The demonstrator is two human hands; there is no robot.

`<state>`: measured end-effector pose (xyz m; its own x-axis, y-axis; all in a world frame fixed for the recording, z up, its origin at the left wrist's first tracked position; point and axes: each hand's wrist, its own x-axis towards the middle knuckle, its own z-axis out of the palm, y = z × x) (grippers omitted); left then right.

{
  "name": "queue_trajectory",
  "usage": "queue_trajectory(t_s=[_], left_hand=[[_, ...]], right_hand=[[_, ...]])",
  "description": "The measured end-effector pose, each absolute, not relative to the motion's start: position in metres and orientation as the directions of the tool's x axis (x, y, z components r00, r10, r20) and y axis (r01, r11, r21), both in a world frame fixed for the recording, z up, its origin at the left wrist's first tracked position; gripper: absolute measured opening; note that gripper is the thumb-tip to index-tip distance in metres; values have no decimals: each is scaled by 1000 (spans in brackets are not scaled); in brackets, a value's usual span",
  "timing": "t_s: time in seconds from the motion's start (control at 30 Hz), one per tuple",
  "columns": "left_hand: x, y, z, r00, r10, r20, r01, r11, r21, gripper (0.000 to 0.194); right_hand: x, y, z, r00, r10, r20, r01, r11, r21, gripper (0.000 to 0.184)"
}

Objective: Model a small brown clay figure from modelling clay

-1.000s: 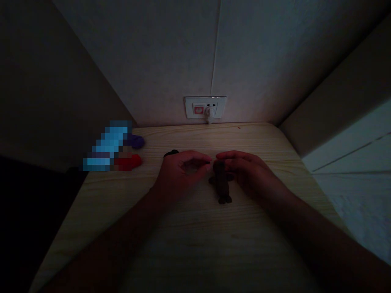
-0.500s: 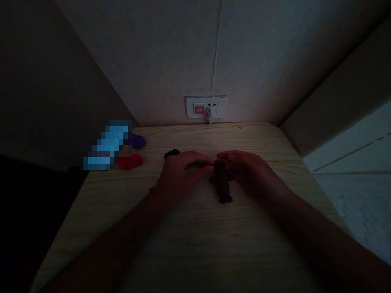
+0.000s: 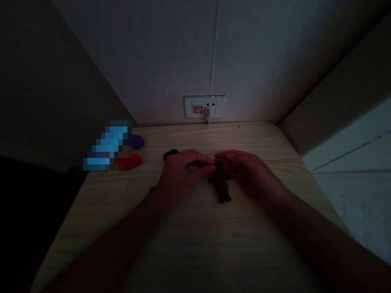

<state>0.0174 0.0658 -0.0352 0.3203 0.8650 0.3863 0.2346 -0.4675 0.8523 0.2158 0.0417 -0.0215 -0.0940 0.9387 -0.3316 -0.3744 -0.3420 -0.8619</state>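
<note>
A small dark brown figure [image 3: 221, 185], apparently of modelling clay, lies on the wooden tabletop [image 3: 195, 244], with its stubby feet towards me and short arms out at the sides. My left hand [image 3: 186, 171] pinches at the left edge of the figure's head with thumb and forefinger. Curved around the other side of the head is my right hand [image 3: 249, 169], its fingertips touching or very close to it. Whether a tiny extra piece sits between the fingers cannot be made out in the dim light. Beyond my left hand lies a black lump [image 3: 170, 154], partly covered by it.
At the left stand a purple lump [image 3: 137, 141], a red lump [image 3: 134, 160] and a bright blurred-out patch, perhaps a screen. A dark bit [image 3: 152, 189] shows beside my left wrist. Behind the table, the wall carries a socket [image 3: 204, 107] with a white plug.
Both hands hold nearly the same pose around the figure's head. The whole view has shifted slightly, and my fingers have moved only a little.
</note>
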Motion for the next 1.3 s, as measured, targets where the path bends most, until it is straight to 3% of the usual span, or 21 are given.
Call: queue_trajectory(t_s=[0.43, 0.67, 0.93, 1.3], left_hand=[[23, 65, -32, 283, 910, 303, 178, -360, 916, 11], [22, 66, -34, 280, 898, 339, 184, -397, 899, 11], [21, 65, -33, 288, 901, 326, 220, -393, 893, 10], [21, 64, -35, 300, 892, 339, 245, -416, 876, 7]], right_hand=[[218, 42, -27, -117, 953, -278, -343, -302, -890, 19], [220, 38, -24, -153, 954, -257, -243, -289, -926, 29], [221, 39, -26, -135, 964, -231, -163, -251, -954, 28], [221, 38, -26, -134, 965, -224, -191, -247, -950, 27]])
